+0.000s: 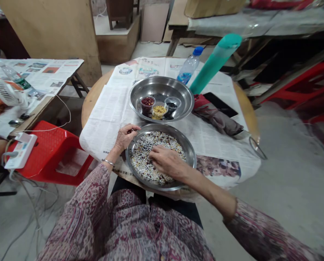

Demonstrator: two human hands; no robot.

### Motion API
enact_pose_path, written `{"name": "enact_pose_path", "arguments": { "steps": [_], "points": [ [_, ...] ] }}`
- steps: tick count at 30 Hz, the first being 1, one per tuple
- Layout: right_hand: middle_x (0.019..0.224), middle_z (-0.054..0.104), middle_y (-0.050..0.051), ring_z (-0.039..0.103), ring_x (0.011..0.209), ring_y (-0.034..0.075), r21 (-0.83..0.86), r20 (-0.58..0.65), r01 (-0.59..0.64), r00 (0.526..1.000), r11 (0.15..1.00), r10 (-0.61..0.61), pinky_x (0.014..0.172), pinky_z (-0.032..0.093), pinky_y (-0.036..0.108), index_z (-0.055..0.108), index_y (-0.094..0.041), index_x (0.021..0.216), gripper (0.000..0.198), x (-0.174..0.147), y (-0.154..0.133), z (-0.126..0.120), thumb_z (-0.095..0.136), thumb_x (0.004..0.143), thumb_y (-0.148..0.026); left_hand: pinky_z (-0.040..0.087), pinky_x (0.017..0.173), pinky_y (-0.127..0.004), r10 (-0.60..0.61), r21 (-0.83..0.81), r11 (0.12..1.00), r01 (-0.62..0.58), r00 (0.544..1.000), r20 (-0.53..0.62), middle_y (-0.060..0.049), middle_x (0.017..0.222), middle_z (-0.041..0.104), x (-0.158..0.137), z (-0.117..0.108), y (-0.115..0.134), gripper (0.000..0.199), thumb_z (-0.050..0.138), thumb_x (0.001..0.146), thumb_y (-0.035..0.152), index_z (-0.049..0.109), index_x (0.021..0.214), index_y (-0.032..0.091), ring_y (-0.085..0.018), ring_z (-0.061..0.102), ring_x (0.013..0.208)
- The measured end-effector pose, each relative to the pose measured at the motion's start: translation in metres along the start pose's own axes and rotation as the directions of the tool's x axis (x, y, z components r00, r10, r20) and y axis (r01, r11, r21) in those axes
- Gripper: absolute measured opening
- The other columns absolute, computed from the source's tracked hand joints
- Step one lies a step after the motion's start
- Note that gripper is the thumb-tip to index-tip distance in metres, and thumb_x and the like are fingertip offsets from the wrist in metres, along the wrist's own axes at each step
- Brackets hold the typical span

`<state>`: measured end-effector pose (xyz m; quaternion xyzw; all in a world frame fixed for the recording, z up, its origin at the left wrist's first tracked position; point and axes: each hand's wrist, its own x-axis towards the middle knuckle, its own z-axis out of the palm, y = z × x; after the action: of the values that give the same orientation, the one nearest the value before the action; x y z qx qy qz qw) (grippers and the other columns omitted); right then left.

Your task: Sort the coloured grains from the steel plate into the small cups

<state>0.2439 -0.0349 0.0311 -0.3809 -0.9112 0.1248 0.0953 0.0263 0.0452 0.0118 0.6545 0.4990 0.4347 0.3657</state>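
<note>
Clock centred on near metal pan (190,154); 12 points away from worker. Mixed grains (142,154) spread across pan floor. Right hand (165,161): at centre, over grains; fingers curled together; from where I stand, cannot tell whether anything is pinched. Left hand (126,137): at rim, 10 o'clock; fingertips bunched, hold not discernible. Metal basin (162,82): 12 o'clock, containing three cups (148,103).
</note>
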Motion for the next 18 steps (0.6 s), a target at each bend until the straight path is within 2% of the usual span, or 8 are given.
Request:
{"name": "enact_pose_path", "arguments": {
  "steps": [4, 6, 8, 11, 14, 16, 18],
  "points": [
    [0.100, 0.065, 0.008, 0.059, 0.096, 0.022, -0.044, -0.112, -0.249, 0.964, 0.968, 0.243, 0.082, 0.049, 0.034, 0.068, -0.022, 0.095, 0.023, -0.015, 0.038, -0.009, 0.051, 0.086, -0.009, 0.045, 0.068, -0.024, 0.010, -0.018, 1.000, -0.010, 1.000, -0.004, -0.001, 0.082, 0.068, 0.000, 0.001, -0.004, 0.022, 0.058, 0.076, 0.009, 0.076, 0.086, 0.016, -0.012, 0.054, 0.070],
    [0.106, 0.066, 0.010, 0.059, 0.102, 0.025, -0.052, -0.180, -0.352, 0.924, 0.935, 0.338, 0.086, 0.050, 0.038, 0.068, -0.022, 0.104, 0.022, -0.013, 0.043, -0.011, 0.051, 0.091, -0.016, 0.045, 0.068, -0.024, 0.026, -0.028, 0.999, -0.026, 1.000, -0.005, -0.001, 0.082, 0.068, 0.001, 0.001, -0.006, 0.021, 0.059, 0.076, 0.009, 0.075, 0.086, 0.017, -0.012, 0.054, 0.070],
    [0.112, 0.065, 0.013, 0.057, 0.109, 0.030, -0.061, -0.200, -0.405, 0.900, 0.912, 0.387, 0.087, 0.050, 0.041, 0.067, -0.020, 0.112, 0.024, -0.004, 0.037, -0.011, 0.054, 0.094, -0.028, 0.045, 0.068, -0.024, 0.040, -0.032, 0.999, -0.040, 0.999, -0.005, -0.001, 0.083, 0.068, 0.001, 0.001, -0.007, 0.021, 0.059, 0.076, 0.009, 0.075, 0.086, 0.018, -0.012, 0.054, 0.071],
    [0.115, 0.064, 0.014, 0.058, 0.108, 0.029, -0.010, -0.126, -0.347, 0.931, 0.938, 0.343, 0.086, 0.049, 0.039, 0.066, -0.018, 0.116, 0.029, 0.011, 0.019, -0.007, 0.058, 0.093, -0.034, 0.045, 0.067, -0.023, 0.043, -0.035, 0.998, -0.043, 0.999, -0.008, 0.000, 0.083, 0.068, 0.001, 0.001, -0.007, 0.021, 0.058, 0.076, 0.009, 0.075, 0.086, 0.018, -0.011, 0.055, 0.071],
    [0.101, 0.065, 0.009, 0.060, 0.092, 0.021, 0.110, -0.002, -0.257, 0.966, 0.960, 0.259, 0.084, 0.047, 0.033, 0.067, -0.019, 0.099, 0.015, 0.017, 0.006, -0.007, 0.054, 0.091, -0.018, 0.045, 0.067, -0.023, 0.045, -0.033, 0.998, -0.045, 0.999, -0.008, 0.000, 0.083, 0.069, 0.001, 0.001, -0.006, 0.022, 0.058, 0.076, 0.009, 0.075, 0.087, 0.017, -0.011, 0.055, 0.071],
    [0.092, 0.066, 0.006, 0.060, 0.086, 0.018, 0.156, 0.089, -0.220, 0.974, 0.963, 0.208, 0.081, 0.045, 0.030, 0.066, -0.019, 0.088, 0.018, 0.012, 0.003, -0.010, 0.052, 0.087, -0.009, 0.045, 0.067, -0.023, 0.051, -0.023, 0.998, -0.051, 0.999, -0.008, 0.000, 0.082, 0.068, 0.001, 0.001, -0.006, 0.022, 0.058, 0.076, 0.008, 0.075, 0.087, 0.017, -0.011, 0.054, 0.070],
    [0.089, 0.067, 0.004, 0.061, 0.085, 0.017, 0.183, 0.170, -0.180, 0.974, 0.966, 0.149, 0.080, 0.043, 0.029, 0.066, -0.020, 0.085, 0.020, -0.001, 0.000, -0.017, 0.053, 0.084, -0.005, 0.045, 0.067, -0.023, 0.059, -0.011, 0.998, -0.059, 0.998, -0.009, 0.000, 0.080, 0.068, 0.001, 0.001, -0.006, 0.023, 0.058, 0.076, 0.006, 0.076, 0.086, 0.017, -0.011, 0.053, 0.069]
  ]
}}
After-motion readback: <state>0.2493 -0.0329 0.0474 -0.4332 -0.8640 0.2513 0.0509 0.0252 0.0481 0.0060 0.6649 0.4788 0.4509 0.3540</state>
